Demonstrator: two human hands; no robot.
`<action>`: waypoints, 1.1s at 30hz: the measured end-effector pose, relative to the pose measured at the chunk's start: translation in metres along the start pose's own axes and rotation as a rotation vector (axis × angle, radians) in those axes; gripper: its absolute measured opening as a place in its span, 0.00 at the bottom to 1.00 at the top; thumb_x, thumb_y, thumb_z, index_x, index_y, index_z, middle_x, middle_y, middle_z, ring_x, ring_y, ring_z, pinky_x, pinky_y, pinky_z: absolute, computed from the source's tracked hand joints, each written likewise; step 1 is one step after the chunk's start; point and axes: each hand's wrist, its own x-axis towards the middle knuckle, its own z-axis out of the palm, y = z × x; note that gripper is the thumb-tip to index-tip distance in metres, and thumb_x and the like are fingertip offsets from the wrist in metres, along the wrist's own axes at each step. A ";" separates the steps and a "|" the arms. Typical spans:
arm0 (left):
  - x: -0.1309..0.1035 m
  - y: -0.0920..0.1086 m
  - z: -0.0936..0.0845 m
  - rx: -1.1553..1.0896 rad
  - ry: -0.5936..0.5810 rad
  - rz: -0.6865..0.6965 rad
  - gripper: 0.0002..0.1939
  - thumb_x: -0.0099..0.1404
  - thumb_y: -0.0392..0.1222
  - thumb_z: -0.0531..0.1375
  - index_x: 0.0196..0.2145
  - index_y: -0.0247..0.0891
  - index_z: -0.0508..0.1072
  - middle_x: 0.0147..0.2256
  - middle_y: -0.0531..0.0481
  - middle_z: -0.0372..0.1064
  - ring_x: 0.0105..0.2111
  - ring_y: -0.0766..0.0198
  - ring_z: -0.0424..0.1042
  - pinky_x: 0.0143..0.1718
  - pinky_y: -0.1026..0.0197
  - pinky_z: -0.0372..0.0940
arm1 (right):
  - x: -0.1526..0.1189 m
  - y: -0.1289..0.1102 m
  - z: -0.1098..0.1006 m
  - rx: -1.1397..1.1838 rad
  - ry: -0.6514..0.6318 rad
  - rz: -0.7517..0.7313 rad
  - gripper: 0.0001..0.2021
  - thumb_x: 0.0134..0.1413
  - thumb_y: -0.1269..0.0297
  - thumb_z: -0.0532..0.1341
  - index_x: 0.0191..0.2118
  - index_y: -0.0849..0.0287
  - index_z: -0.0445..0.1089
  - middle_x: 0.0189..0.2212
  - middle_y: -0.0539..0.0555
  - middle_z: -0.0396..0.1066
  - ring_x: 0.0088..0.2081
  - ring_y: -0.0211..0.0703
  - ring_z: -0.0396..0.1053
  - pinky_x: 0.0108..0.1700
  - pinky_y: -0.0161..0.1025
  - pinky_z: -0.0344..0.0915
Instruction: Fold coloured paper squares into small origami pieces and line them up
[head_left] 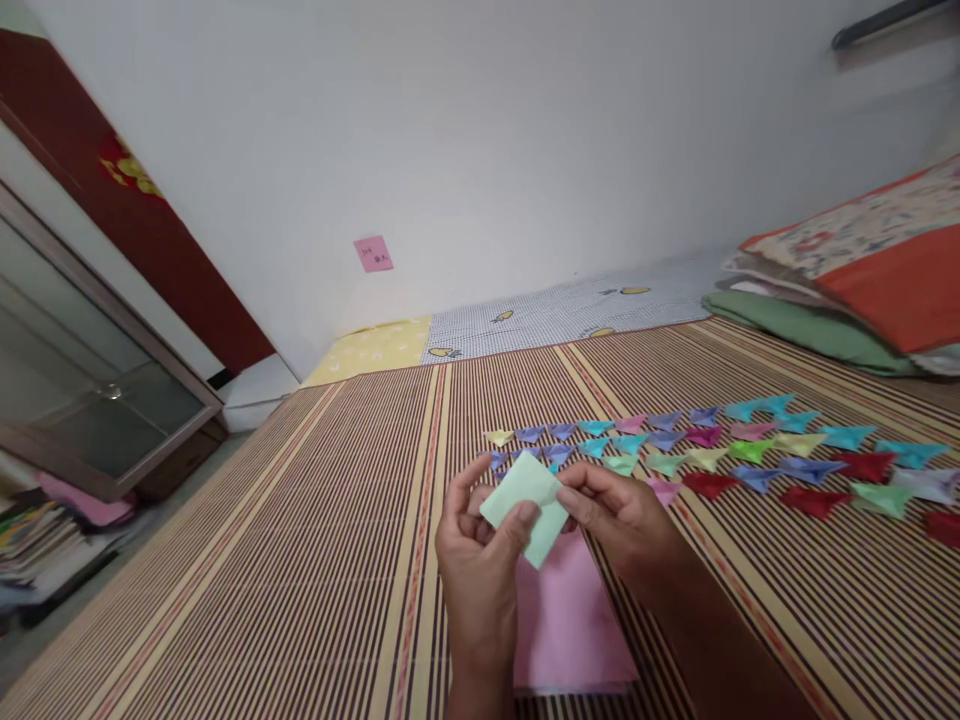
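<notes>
A small folded square of pale green paper (527, 497) is held up between both hands, turned so that one corner points down. My left hand (484, 545) grips its left side, with the thumb pressed on the front. At its right corner my right hand (619, 515) pinches the paper between thumb and fingers. Below the hands a stack of pink paper (570, 620) lies on the striped mat (360, 540). Rows of small folded paper shapes in several colours, among them a dark red one (816, 502), stand beyond and to the right of my hands.
Folded bedding with an orange pillow (915, 285) is piled at the right. A checked cloth (540, 325) runs along the wall. At the left are a glass-panelled cabinet (97, 360) and books (37, 545). A pink note (373, 254) is on the wall.
</notes>
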 end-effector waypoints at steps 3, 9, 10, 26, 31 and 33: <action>0.000 -0.002 -0.002 0.014 -0.050 -0.040 0.18 0.50 0.44 0.77 0.35 0.35 0.77 0.27 0.52 0.75 0.24 0.67 0.72 0.27 0.67 0.69 | -0.001 0.001 0.000 0.066 -0.063 0.037 0.11 0.61 0.55 0.66 0.35 0.57 0.76 0.27 0.49 0.71 0.30 0.40 0.68 0.35 0.36 0.66; -0.005 -0.001 0.002 0.110 -0.029 0.018 0.17 0.53 0.46 0.75 0.26 0.36 0.73 0.22 0.57 0.66 0.21 0.71 0.64 0.23 0.70 0.62 | -0.002 0.003 0.004 0.123 -0.128 0.071 0.10 0.56 0.56 0.70 0.36 0.58 0.77 0.28 0.50 0.73 0.31 0.41 0.70 0.34 0.35 0.67; -0.004 0.000 0.001 0.106 -0.047 0.024 0.16 0.53 0.47 0.76 0.27 0.37 0.74 0.23 0.56 0.68 0.22 0.70 0.65 0.24 0.69 0.63 | -0.002 0.003 0.005 0.121 -0.094 0.063 0.10 0.56 0.56 0.70 0.35 0.58 0.77 0.28 0.50 0.73 0.31 0.41 0.70 0.34 0.36 0.67; 0.001 0.002 0.001 -0.235 -0.376 -0.309 0.21 0.65 0.52 0.68 0.45 0.33 0.71 0.29 0.41 0.79 0.25 0.59 0.78 0.26 0.64 0.67 | 0.001 0.003 0.008 0.289 0.022 0.070 0.17 0.62 0.46 0.63 0.46 0.52 0.76 0.18 0.44 0.64 0.17 0.40 0.62 0.23 0.40 0.66; 0.000 0.004 0.001 -0.246 -0.388 -0.346 0.20 0.61 0.47 0.71 0.45 0.33 0.75 0.30 0.41 0.80 0.24 0.62 0.77 0.24 0.66 0.65 | 0.000 0.001 0.012 0.309 -0.022 0.098 0.16 0.61 0.48 0.64 0.44 0.54 0.75 0.18 0.43 0.59 0.16 0.36 0.59 0.20 0.36 0.64; -0.001 0.003 0.003 -0.234 -0.376 -0.366 0.18 0.57 0.45 0.73 0.40 0.32 0.76 0.28 0.43 0.78 0.21 0.66 0.73 0.22 0.68 0.63 | -0.001 0.003 0.012 0.305 -0.062 0.086 0.16 0.64 0.49 0.62 0.47 0.54 0.75 0.18 0.42 0.58 0.16 0.35 0.58 0.20 0.35 0.64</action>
